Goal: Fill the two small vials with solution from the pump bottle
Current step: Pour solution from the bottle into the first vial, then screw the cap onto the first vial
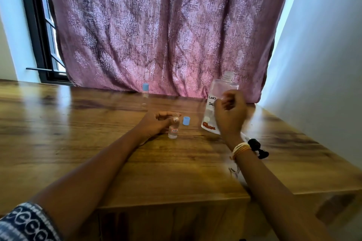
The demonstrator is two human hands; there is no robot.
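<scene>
Pouring step: my left hand [156, 123] pinches the open vial [173, 128]; my right hand [230, 112] grips the uncapped bottle [219, 101], next tilting over it.

Both bare forearms are reaching forward over the wooden counter [98, 143]. The left hand [156, 123] is resting near the counter's middle, fingers curling round a small clear glass vial [174, 130]. The right hand [230, 112], wrist raised and wearing gold bangles [241, 148], is gripping a tilted clear plastic bottle [217, 101].
</scene>
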